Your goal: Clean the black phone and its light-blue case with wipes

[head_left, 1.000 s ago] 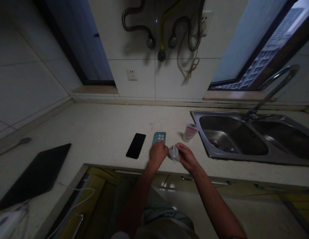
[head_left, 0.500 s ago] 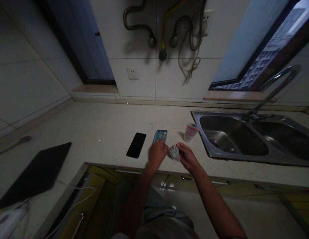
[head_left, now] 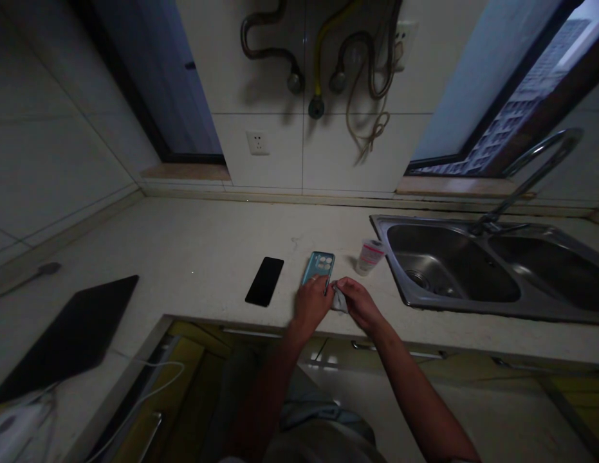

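My left hand [head_left: 313, 302] is closed on a teal phone case [head_left: 316, 265] with several round camera holes at its top. Pinched in my right hand [head_left: 359, 300] is a crumpled pale grey cloth or wipe [head_left: 340, 302], which hangs beside the case's right edge. The fingertips of both hands are close together there. Left of the case, a black phone [head_left: 264, 281] lies flat on the counter. Behind my right hand stands a clear plastic cup [head_left: 369, 257] with red and white markings.
A steel double sink [head_left: 453, 263] with a tall faucet [head_left: 531, 177] is set into the pale counter [head_left: 197, 238] on the right. At left lie a dark flat panel [head_left: 70, 337] and a white cable [head_left: 157, 399]. Pipes [head_left: 316, 77] and a socket [head_left: 257, 143] are on the wall.
My left hand and the phone case have shifted right, toward the cloth. My right hand's fingers have come a little left, bringing the cloth to the case's edge.
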Motion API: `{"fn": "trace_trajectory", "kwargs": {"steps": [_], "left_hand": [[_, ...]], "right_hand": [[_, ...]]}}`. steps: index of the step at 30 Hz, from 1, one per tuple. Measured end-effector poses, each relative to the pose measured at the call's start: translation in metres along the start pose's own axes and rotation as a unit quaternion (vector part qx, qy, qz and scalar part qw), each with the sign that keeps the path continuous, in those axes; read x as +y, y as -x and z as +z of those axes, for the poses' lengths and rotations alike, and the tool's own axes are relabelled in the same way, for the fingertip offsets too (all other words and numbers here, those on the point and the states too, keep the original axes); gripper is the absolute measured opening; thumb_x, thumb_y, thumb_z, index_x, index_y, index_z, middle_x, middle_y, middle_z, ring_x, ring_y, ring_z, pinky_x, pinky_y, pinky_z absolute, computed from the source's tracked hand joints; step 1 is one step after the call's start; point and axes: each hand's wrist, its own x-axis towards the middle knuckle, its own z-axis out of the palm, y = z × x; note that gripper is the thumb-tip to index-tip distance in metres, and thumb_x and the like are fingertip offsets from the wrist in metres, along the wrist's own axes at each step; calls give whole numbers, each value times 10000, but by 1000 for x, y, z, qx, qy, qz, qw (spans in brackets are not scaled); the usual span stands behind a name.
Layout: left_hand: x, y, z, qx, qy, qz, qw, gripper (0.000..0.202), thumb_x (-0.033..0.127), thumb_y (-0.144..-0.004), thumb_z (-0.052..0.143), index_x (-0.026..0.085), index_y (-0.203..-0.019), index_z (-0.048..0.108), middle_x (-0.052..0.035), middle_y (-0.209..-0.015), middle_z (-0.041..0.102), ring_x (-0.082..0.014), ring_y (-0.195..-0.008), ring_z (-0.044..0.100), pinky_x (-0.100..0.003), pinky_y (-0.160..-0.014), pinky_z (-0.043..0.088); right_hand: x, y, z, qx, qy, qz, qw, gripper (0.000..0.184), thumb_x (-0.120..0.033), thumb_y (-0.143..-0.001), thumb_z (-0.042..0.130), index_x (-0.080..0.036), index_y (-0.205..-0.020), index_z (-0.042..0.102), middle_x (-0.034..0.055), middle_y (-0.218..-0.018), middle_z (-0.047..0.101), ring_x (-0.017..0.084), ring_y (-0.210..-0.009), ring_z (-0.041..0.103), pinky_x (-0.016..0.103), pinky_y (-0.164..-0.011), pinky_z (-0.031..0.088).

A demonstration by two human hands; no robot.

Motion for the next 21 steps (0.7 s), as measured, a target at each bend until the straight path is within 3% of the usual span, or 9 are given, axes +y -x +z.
{"fn": "trace_trajectory", "kwargs": {"steps": [6,15,21], "left_hand": [[8,8,2,-22,-18,36,999,273,243,-947,468,226,-1117,682,-69,-1023,693,-188,-897,642,-283,-787,468],[6,11,-2,-36,17,71,997,309,197,-912,477,218,-1137,687,-69,-948,658,-191,-850,611,-292,-764,458],[3,9,-4,7,21,83,996,259,239,-857,572,216,-1054,739,-107,-993,610,-246,-982,553,-378,-876,450]], "right_hand": [[-2,2,5,-3,41,-35,999,315,-420,-642,876,-209,-697,649,-33,-688,667,130,-630,571,247,-611,443],[0,4,2,37,52,-36,997,318,-419,-603,888,-208,-696,670,-37,-638,660,128,-569,562,240,-553,419],[4,2,0,55,70,-61,994,315,-417,-604,885,-203,-699,676,-40,-635,645,119,-569,541,232,-547,404]]}}
